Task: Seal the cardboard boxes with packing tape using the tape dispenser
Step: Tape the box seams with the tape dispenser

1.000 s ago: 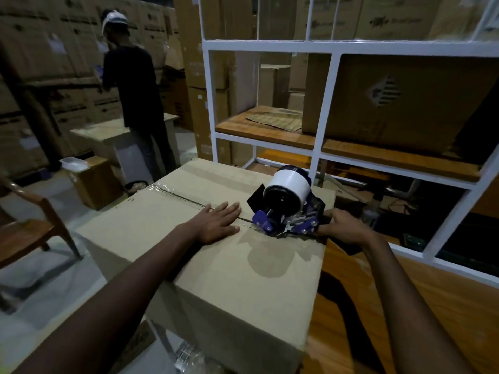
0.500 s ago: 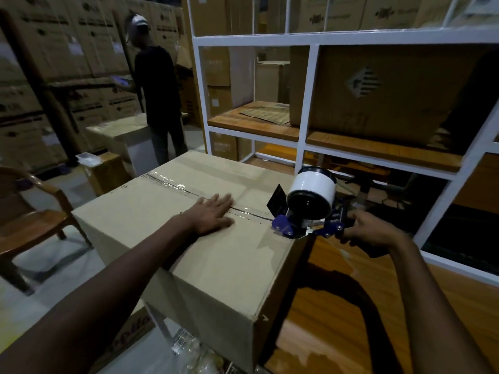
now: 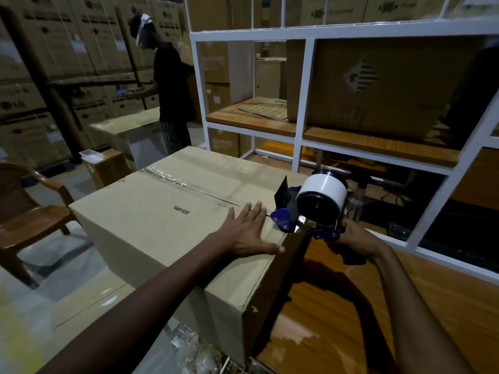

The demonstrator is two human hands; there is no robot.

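A large cardboard box (image 3: 151, 220) stands in front of me, with clear tape along its top centre seam. My left hand (image 3: 249, 233) lies flat on the box top near the right edge, fingers spread over the taped seam. My right hand (image 3: 353, 240) grips the handle of a blue tape dispenser (image 3: 310, 211) carrying a white tape roll (image 3: 322, 195). The dispenser's front sits at the box's right top edge, just beyond my left fingertips.
A white metal rack (image 3: 299, 136) with wooden shelves and boxes stands behind and to the right. A wooden surface (image 3: 337, 306) lies under my right arm. A wooden chair (image 3: 29, 217) is at left. Another person (image 3: 168, 85) stands by a table at the back.
The dispenser has travelled right along the seam, from the box top to its right edge. My left hand has followed it toward that edge. My view has swung left.
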